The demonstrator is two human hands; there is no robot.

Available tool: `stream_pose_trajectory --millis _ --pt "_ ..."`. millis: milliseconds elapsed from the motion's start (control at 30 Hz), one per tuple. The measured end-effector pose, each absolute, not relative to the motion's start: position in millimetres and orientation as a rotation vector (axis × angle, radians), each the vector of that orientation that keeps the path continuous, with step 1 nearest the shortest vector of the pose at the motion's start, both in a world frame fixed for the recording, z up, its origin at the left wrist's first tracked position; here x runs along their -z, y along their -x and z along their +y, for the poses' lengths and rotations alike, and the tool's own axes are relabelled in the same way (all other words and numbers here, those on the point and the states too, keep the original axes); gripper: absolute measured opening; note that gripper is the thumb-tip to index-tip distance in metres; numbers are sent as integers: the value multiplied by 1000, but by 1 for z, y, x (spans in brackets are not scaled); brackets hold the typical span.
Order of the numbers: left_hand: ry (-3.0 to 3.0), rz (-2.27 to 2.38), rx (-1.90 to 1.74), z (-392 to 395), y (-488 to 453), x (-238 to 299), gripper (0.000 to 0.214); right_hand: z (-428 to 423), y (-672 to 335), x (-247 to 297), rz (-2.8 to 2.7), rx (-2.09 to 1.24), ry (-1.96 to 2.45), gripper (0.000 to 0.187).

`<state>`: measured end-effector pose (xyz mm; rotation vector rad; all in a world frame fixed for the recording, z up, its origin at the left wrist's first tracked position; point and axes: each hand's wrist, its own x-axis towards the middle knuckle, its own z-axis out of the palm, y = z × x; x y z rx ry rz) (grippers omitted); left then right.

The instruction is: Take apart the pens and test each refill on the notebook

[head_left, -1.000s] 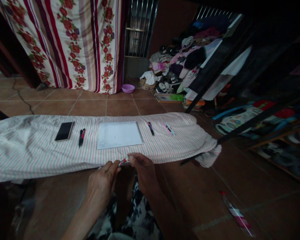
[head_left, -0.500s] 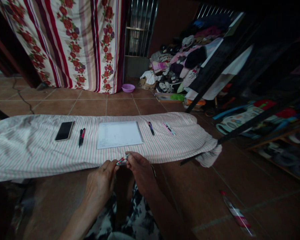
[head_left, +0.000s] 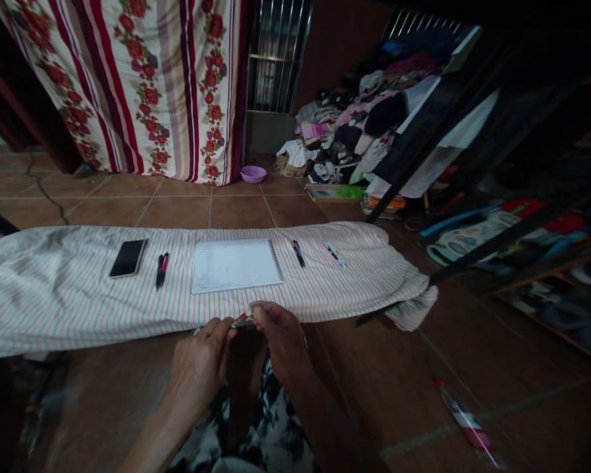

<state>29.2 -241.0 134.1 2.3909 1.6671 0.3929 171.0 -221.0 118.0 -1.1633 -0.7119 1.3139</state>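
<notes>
Pen (head_left: 241,320) | pinched between left hand (head_left: 199,358), right hand (head_left: 280,335) | bowl (head_left: 253,174) contents unseen

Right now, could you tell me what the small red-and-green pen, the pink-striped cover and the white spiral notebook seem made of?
The small red-and-green pen: probably plastic, bright-coloured, though tiny here. The pink-striped cover: matt woven fabric, wrinkled and drooping at its end. The white spiral notebook: matt paper, with seemingly wire binding on its right edge.

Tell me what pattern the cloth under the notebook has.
Thin pink and dark stripes on a white cloth, clearest in the head view.
</notes>
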Motion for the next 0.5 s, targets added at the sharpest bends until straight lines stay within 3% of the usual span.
stream_pose_trajectory --millis 500 --pt "-2421 1705 -407 -240 -29 -133 34 -222 -170 -115 -714 -1475 1087 26"
